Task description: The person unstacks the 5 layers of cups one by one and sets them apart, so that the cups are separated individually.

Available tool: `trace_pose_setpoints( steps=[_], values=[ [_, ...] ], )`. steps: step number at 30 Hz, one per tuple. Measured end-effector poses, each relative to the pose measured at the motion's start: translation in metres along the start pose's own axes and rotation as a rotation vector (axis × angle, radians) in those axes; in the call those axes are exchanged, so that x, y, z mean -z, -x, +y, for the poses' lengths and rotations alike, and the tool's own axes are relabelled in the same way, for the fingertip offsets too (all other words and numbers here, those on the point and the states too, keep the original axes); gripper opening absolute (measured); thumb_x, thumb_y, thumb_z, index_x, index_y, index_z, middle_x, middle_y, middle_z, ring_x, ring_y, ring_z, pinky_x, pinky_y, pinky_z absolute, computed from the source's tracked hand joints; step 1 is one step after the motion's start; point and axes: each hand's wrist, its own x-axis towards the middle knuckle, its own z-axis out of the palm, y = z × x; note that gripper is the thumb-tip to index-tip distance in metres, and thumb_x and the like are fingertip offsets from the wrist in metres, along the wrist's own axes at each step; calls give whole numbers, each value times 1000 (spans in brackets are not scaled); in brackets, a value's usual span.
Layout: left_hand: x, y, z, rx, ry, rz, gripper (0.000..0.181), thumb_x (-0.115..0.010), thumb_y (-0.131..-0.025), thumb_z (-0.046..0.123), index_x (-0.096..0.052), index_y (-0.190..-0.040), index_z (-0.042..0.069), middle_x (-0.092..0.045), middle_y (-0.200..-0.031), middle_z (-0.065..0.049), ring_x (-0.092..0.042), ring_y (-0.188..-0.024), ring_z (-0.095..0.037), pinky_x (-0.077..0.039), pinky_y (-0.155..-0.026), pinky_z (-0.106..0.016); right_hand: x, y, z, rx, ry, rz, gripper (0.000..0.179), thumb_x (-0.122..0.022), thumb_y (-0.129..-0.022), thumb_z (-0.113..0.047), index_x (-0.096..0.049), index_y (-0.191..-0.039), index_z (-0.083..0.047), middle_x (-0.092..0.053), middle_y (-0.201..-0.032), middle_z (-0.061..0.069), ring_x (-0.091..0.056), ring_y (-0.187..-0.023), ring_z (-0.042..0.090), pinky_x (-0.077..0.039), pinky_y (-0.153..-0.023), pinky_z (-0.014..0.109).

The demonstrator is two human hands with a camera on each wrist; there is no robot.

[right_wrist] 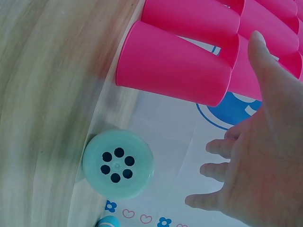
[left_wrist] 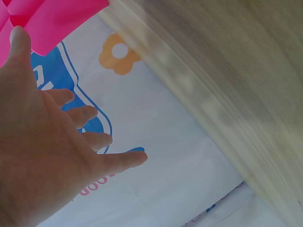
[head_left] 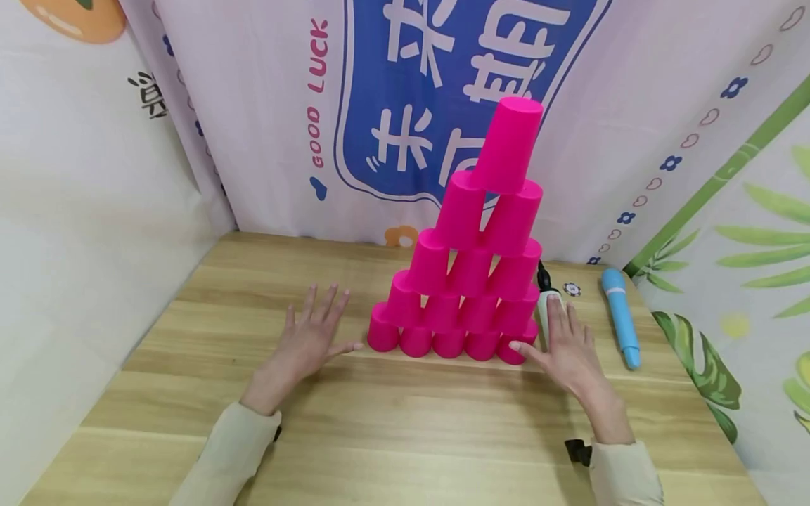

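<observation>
A tall pyramid of upside-down pink cups (head_left: 468,270) stands on the wooden table, its rows narrowing to a single cup (head_left: 508,144) at the top. Left of its base is my left hand (head_left: 306,344), palm down with fingers spread and thumb pointing toward the lowest row. My right hand (head_left: 566,351) is at the other side, fingers extended and its thumb overlapping the right end cup (right_wrist: 170,64) of the bottom row in the head view. Neither hand holds anything. In the left wrist view, part of the pink cups (left_wrist: 61,21) shows beyond the thumb.
A mint-green cylinder (right_wrist: 118,164) with holes in its round end lies behind my right hand, beside the pyramid. Farther right are a blue marker-shaped object (head_left: 620,316) and a small round chip (head_left: 572,289). Printed cloth (head_left: 272,140) hangs along the table's back edge.
</observation>
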Motion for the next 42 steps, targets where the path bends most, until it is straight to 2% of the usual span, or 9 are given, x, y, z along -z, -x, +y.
trace_pose_setpoints(
  steps=[10,14,17,21,25,28,31,35,42],
  values=[
    [5,1,1,9,33,-24,95,-53,-88,64,-7,-156,15,-4,-160,-15,6,-144,-43,-15,-101,-76,2,1,-2,4,-18,6,111,-52,-85,-70,8,-153,-7,-2,-159,23,5,-144,44,-2,-106,73],
    [10,2,0,4,55,-11,95,-56,-88,60,-8,-155,13,-6,-160,-17,4,-143,-46,-13,-100,-77,4,-1,-3,19,-57,32,110,-56,-84,-67,4,-154,-6,-7,-158,24,-2,-143,47,-9,-105,73],
    [23,0,0,-17,112,27,95,-61,-89,52,-7,-155,11,-6,-159,-18,2,-142,-49,-14,-99,-77,6,-4,-4,47,-120,62,108,-61,-84,-63,-1,-154,-6,-12,-156,26,-9,-142,47,-16,-105,71],
    [61,-7,6,-115,261,160,89,-64,-91,36,-8,-155,9,-6,-159,-17,1,-143,-47,-16,-104,-71,8,-8,-8,80,-290,22,104,-65,-86,-54,-3,-155,-7,-14,-157,24,-15,-142,46,-25,-104,68],
    [126,-33,29,-281,452,351,80,-65,-92,26,-16,-154,12,-16,-159,-9,-12,-146,-32,-18,-114,-55,5,-6,-9,66,-419,-21,98,-69,-88,-42,-6,-154,-5,-16,-157,22,-19,-141,45,-28,-103,68],
    [178,-62,62,-380,610,395,72,-63,-94,25,-23,-153,17,-26,-157,-2,-26,-142,-17,-31,-112,-44,-1,-3,-7,58,-447,-5,92,-71,-88,-32,-13,-153,-2,-24,-154,24,-23,-139,45,-28,-104,67],
    [215,-90,101,-443,758,360,68,-60,-95,26,-24,-153,18,-32,-154,1,-34,-138,-10,-39,-107,-37,-8,-2,-6,64,-468,10,84,-72,-88,-24,-21,-151,0,-35,-148,24,-32,-135,43,-29,-105,64],
    [239,-122,137,-503,832,319,73,-62,-91,30,-23,-152,14,-38,-150,-4,-41,-134,-14,-41,-104,-32,-17,-2,-10,67,-488,18,75,-72,-87,-14,-28,-146,2,-48,-135,22,-44,-124,39,-35,-103,60],
    [243,-144,159,-412,843,221,83,-69,-85,36,-24,-152,19,-43,-143,-4,-48,-125,-16,-50,-92,-32,-20,-2,-15,62,-479,59,73,-71,-87,-8,-29,-145,5,-54,-127,23,-51,-119,39,-41,-100,55]
  ],
)
